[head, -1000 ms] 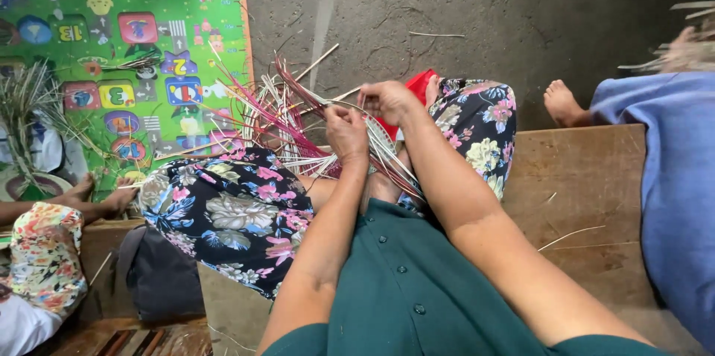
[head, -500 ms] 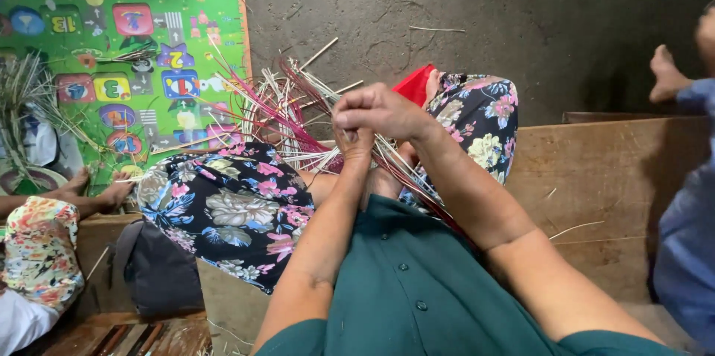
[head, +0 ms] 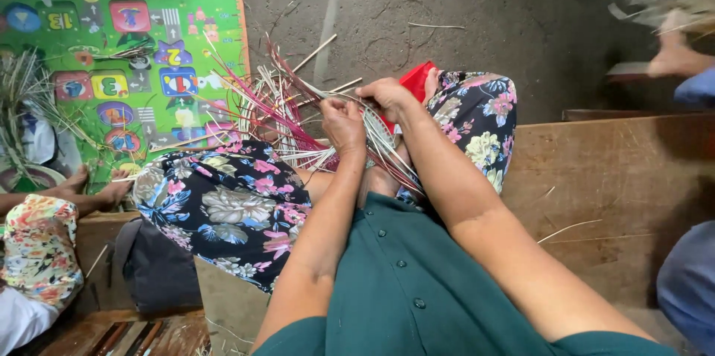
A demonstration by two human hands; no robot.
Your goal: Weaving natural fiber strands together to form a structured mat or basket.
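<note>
We see both hands at work on a bundle of thin woven strips (head: 287, 121), pale and pink-red, fanned out over the person's lap between the knees in floral trousers (head: 223, 207). Left hand (head: 344, 126) is closed in a fist around a few pale strips, knuckles up, just above the left knee. Right hand (head: 387, 95) is closed too, pinching strips at the top of the bundle (fingertips mostly hidden behind the strands), touching or nearly touching the left hand. Loose strip ends stick out up and left toward the concrete floor (head: 462, 13). A red piece (head: 417, 80) shows just behind the right hand, by the right knee. The person sits on a wooden bench (head: 611, 177); a stray strip lies on its boards to the right. A colourful play mat (head: 112, 43) covers the floor at the upper left. Another person's bare feet (head: 97, 188) rest at the left edge, beside more green strips (head: 22, 95).
</note>
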